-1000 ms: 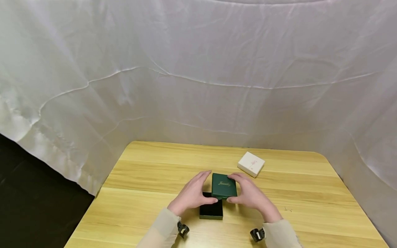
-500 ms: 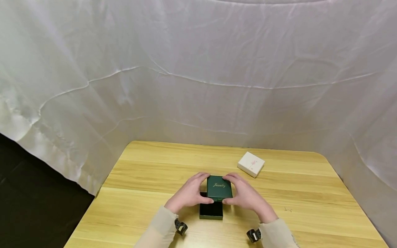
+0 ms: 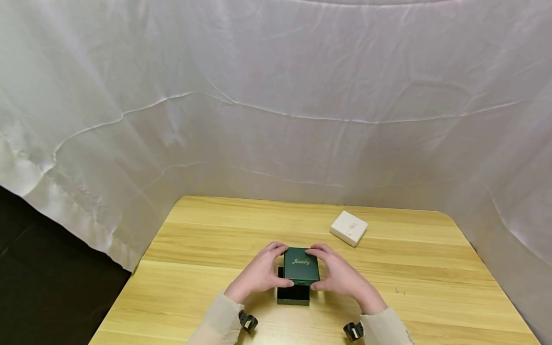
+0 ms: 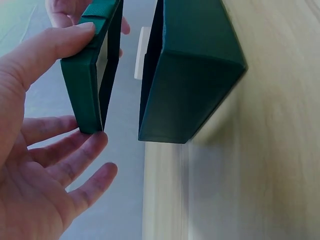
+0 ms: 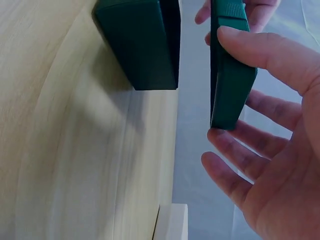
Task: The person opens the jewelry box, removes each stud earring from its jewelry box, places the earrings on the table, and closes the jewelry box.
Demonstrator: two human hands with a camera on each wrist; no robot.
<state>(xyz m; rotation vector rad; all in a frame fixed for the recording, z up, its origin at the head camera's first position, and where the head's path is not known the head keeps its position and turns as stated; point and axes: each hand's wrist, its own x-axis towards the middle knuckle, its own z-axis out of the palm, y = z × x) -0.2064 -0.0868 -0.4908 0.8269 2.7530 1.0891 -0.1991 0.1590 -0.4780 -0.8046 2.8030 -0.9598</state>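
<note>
Lid (image 3: 301, 272) above base (image 3: 293, 302), with another box (image 3: 349, 227) (to their right) behind on the table (image 3: 207, 235).

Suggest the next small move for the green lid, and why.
I'd probably shift the lid slightly left, over the open base: left hand and right hand hold it, both wrist views show it clear of the base, and in the head view it overhangs the base's right, leaving black interior showing on the left.

Right fingers (image 5: 239, 153) grip a green lid (image 5: 232, 90) near a green box (image 5: 134, 47).
</note>
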